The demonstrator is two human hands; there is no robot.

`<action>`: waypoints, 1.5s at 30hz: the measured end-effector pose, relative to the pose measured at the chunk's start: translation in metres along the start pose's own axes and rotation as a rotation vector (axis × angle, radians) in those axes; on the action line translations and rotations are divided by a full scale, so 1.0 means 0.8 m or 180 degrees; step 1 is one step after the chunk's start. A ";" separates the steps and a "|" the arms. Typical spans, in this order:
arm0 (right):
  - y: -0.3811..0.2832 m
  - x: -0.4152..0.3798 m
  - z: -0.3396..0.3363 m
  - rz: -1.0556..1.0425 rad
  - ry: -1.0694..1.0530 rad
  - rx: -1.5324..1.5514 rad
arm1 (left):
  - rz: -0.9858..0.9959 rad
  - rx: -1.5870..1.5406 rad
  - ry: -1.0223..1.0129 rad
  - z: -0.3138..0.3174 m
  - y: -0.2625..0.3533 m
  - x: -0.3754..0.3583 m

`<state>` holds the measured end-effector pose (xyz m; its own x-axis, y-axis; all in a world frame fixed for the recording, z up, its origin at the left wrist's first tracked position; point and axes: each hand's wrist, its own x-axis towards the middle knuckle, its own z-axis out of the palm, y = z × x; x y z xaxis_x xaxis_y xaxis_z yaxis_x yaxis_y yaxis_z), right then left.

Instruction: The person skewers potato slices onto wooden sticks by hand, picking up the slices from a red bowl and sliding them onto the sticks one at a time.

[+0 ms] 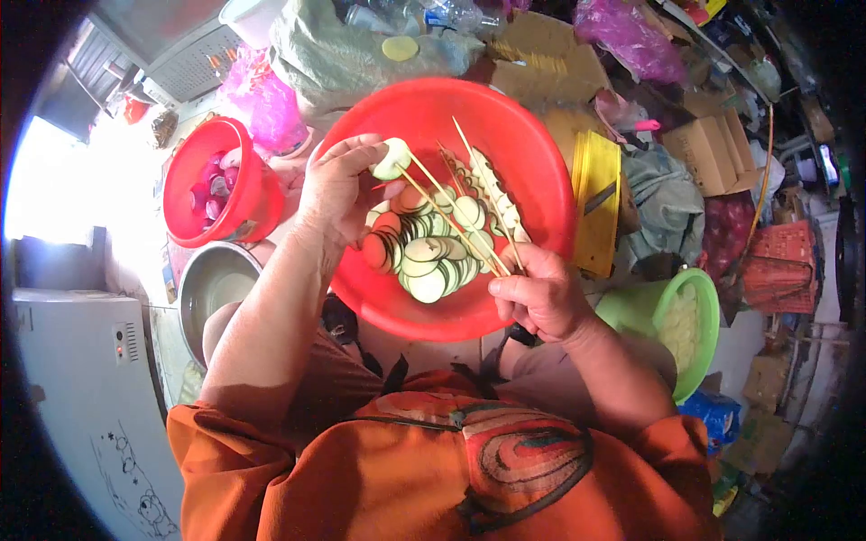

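Note:
A large red basin (532, 171) rests on my lap and holds a heap of thin round vegetable slices (424, 257), pale with dark green rims. My left hand (338, 189) is over the basin's left side and pinches one pale slice (391, 158) at the fingertips. My right hand (541, 293) sits at the basin's near right rim, closed around a bundle of thin wooden skewers (460, 221). The skewers fan up and left across the basin; some carry threaded slices (494, 194). One skewer tip meets the slice in my left hand.
A smaller red bucket (194, 225) with purple pieces stands at the left, a metal bowl (212, 288) below it. A green basin (699, 334) with pale slices sits at the right. A yellow slicer (597, 198), cardboard boxes (713, 149) and plastic bags crowd the back.

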<state>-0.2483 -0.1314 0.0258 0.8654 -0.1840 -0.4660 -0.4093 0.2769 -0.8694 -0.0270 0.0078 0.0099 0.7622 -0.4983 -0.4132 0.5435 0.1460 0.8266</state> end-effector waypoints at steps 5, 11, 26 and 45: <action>0.005 -0.011 0.001 -0.0180 -0.0107 0.0049 | -0.0439 -0.0007 -0.0615 0.005 0.013 -0.032; -0.001 -0.017 0.010 -0.0602 -0.0013 0.0049 | -0.0640 0.0474 -0.1012 0.024 -0.004 -0.080; -0.011 -0.043 -0.015 -0.1119 -0.0084 0.0247 | -0.0322 0.1289 -0.1178 0.099 -0.014 -0.131; -0.025 -0.049 -0.028 -0.0894 0.0569 0.0685 | 0.0937 0.5919 -0.1070 0.100 -0.132 0.000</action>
<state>-0.2804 -0.1507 0.0580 0.8633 -0.4369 -0.2528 -0.0774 0.3803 -0.9216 -0.1126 -0.0763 -0.0469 0.5330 -0.7865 -0.3121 -0.7536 -0.6089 0.2476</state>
